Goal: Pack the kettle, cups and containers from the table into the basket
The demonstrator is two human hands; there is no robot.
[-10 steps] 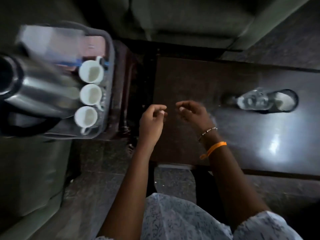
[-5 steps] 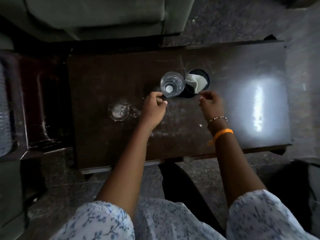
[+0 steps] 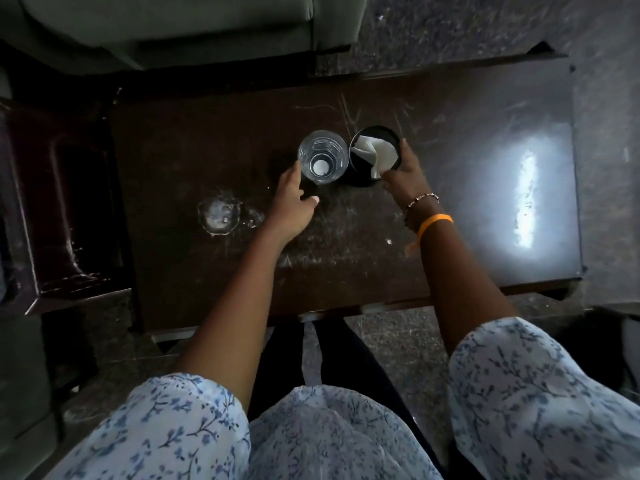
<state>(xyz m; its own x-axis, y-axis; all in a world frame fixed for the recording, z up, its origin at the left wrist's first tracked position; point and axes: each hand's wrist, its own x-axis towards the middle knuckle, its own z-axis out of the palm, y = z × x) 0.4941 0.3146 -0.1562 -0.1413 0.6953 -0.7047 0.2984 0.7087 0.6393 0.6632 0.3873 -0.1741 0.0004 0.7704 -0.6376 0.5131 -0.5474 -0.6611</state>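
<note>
A clear drinking glass [image 3: 322, 156] stands upright in the middle of the dark wooden table [image 3: 346, 258]. Right beside it stands a black round container [image 3: 360, 169] with white paper [image 3: 377, 153] inside. My left hand [image 3: 292, 202] wraps round the left side of the glass, thumb on the near side. My right hand [image 3: 405, 173] grips the right side of the black container, one finger over its far rim. The basket, kettle and cups are out of view.
A wet ring with droplets [image 3: 219, 216] marks the table left of the glass. A dark wooden stool or side table [image 3: 65, 209] stands at the left. A grey sofa [image 3: 166, 26] lies beyond the table. Glare [image 3: 524, 199] shines on the table's right part.
The view swung right, away from the basket with the kettle and cups. Both hands reached forward: the left closed round the glass, the right round the black container.
</note>
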